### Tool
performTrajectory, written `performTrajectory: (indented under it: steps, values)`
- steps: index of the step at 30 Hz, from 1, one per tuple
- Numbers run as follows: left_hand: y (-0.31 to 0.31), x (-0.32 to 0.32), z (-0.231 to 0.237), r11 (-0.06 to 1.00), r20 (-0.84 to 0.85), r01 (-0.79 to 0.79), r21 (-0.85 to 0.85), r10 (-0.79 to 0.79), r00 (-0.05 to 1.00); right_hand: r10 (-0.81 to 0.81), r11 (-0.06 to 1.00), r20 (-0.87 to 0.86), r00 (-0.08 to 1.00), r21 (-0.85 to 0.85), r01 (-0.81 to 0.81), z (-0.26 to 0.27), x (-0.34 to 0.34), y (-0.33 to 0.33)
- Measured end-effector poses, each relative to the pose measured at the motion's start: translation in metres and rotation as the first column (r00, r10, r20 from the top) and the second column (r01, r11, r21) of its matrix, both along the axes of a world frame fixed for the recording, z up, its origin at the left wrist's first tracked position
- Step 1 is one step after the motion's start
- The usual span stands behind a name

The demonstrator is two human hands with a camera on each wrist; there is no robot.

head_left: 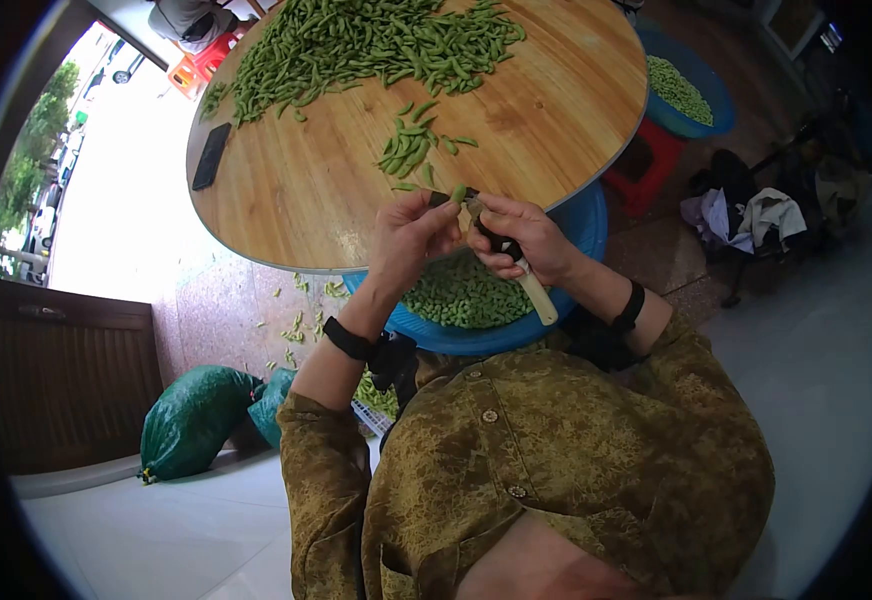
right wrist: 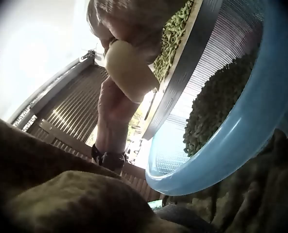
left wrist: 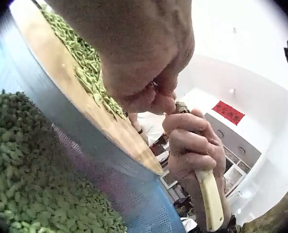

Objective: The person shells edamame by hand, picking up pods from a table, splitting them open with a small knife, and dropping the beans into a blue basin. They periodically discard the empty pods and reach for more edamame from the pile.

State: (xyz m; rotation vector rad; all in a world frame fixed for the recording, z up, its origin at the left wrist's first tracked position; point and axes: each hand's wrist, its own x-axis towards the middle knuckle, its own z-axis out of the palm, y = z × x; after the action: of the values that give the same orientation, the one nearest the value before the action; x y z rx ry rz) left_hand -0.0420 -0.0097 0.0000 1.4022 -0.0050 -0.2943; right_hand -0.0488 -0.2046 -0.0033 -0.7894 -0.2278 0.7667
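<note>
In the head view my left hand pinches a green pod at the table's near edge. Close against it, my right hand grips a tool with a pale handle; its working end is mostly hidden by the fingers. The left wrist view shows the right fingers curled round that handle, near the left fingertips. Loose pods lie on the round wooden table beyond the hands, with a large heap behind. Below the hands, a blue basin holds many green beans.
A dark flat object lies on the table's left side. At the right, another blue basin of beans stands over a red stool. Green sacks and scattered pods are on the floor at the left.
</note>
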Motion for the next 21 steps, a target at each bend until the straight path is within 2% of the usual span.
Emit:
performTrajectory:
  steps: [2, 9, 11, 12, 14, 15, 17, 19, 21]
  values:
    - [-0.001, -0.006, 0.005, 0.998, 0.008, 0.034, -0.045, -0.034, 0.999, 0.016, 1.000, 0.023, 1.000, -0.003, -0.016, 0.001, -0.001, 0.000]
    - [0.003, -0.011, -0.002, 0.998, -0.013, 0.034, -0.049, -0.035, 0.999, 0.015, 1.000, 0.031, 0.999, -0.015, -0.014, 0.004, -0.004, 0.002]
    - [-0.002, -0.013, -0.010, 0.998, 0.111, -0.031, -0.047, 0.037, 0.993, -0.011, 1.000, 0.017, 1.000, -0.015, 0.011, 0.007, -0.005, 0.003]
    - [0.001, -0.010, -0.014, 0.998, 0.113, -0.032, -0.050, 0.038, 0.993, -0.008, 1.000, -0.021, 1.000, 0.012, 0.008, 0.009, -0.004, 0.003]
    - [0.007, -0.003, -0.022, 0.941, 0.007, 0.106, -0.322, -0.110, 0.994, 0.000, 0.999, -0.061, 0.998, 0.037, 0.003, 0.009, -0.004, 0.003]
    - [0.007, -0.003, -0.023, 0.940, 0.007, 0.103, -0.324, -0.107, 0.994, 0.019, 0.999, -0.081, 0.997, 0.049, -0.015, 0.007, -0.003, 0.002]
    - [0.007, -0.003, -0.022, 0.700, -0.071, 0.187, -0.689, -0.323, 0.944, 0.041, 0.998, -0.098, 0.994, 0.058, -0.035, 0.004, 0.000, 0.002]
    - [0.003, -0.004, -0.019, 0.689, -0.108, 0.156, -0.708, -0.324, 0.940, 0.127, 0.976, -0.181, 0.975, 0.197, -0.090, -0.001, 0.002, 0.001]
    - [-0.001, -0.004, -0.018, 0.678, -0.145, 0.126, -0.724, -0.328, 0.933, 0.104, 0.979, -0.239, 0.965, 0.196, -0.057, -0.007, 0.005, -0.001]
